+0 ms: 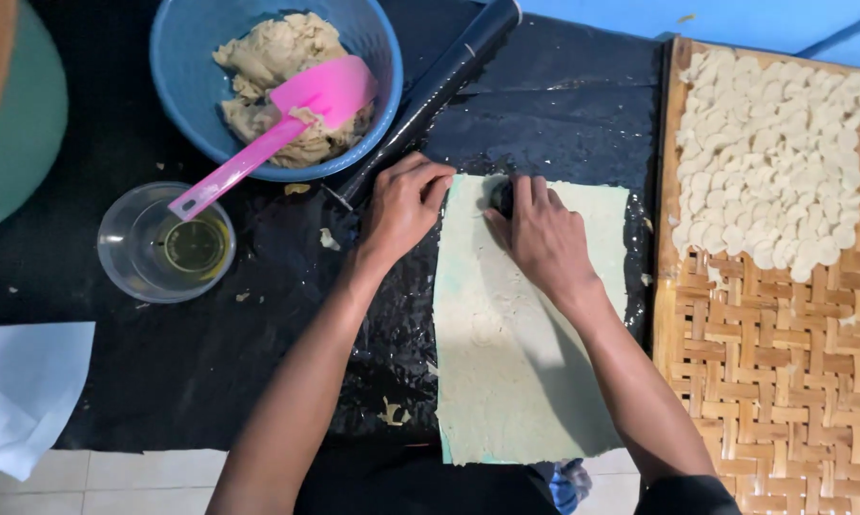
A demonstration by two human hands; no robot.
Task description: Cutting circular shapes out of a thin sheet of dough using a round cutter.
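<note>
One sheet of rolled dough [521, 334] lies flat on the black counter [211, 353], its near edge reaching the counter's front. The right hand [544, 238] is closed around a small dark cutter [502, 197] pressed at the sheet's far edge. The left hand [403, 205] rests with fingers curled on the sheet's far left corner, holding nothing. One rolling pin [440, 86], one blue bowl [187, 86] with one pink spatula [277, 129] and one clear cup [125, 248] stand to the left; one woven tray [773, 381] of cut rounds [773, 143] sits right, its near half bare.

bare black plastic sheet [192, 372] open btwn clear oil cup [168, 243] & flat dough sheet [521, 362], blue dough bowl [277, 86] & black rolling pin [440, 81] block far side, woven bamboo tray [783, 381] walls right
</note>
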